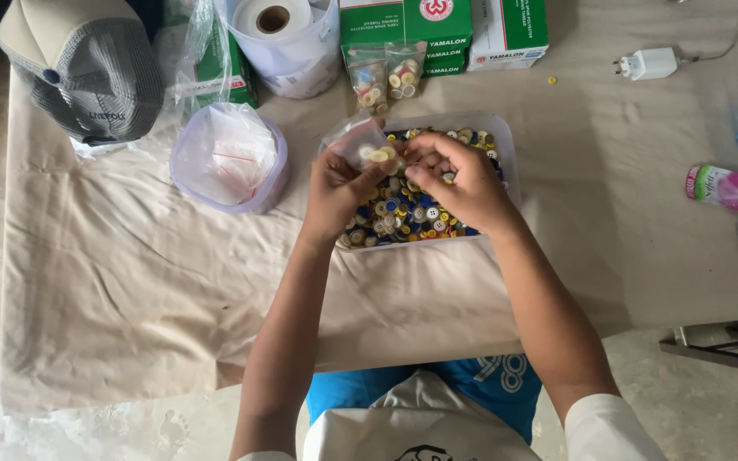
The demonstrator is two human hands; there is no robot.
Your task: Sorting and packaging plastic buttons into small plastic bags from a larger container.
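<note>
The left hand (335, 192) pinches a small clear bag (360, 145) of a few pale buttons, its mouth tilted toward the right hand (459, 183), whose fingertips close at that opening; whether they grip a button cannot be told. Both forearms reach up from the tabletop's near edge over one clear tub of mixed buttons (497, 137). Two filled bags (386, 77) stand toward the far edge; one round container (183, 175) sits left.
</note>
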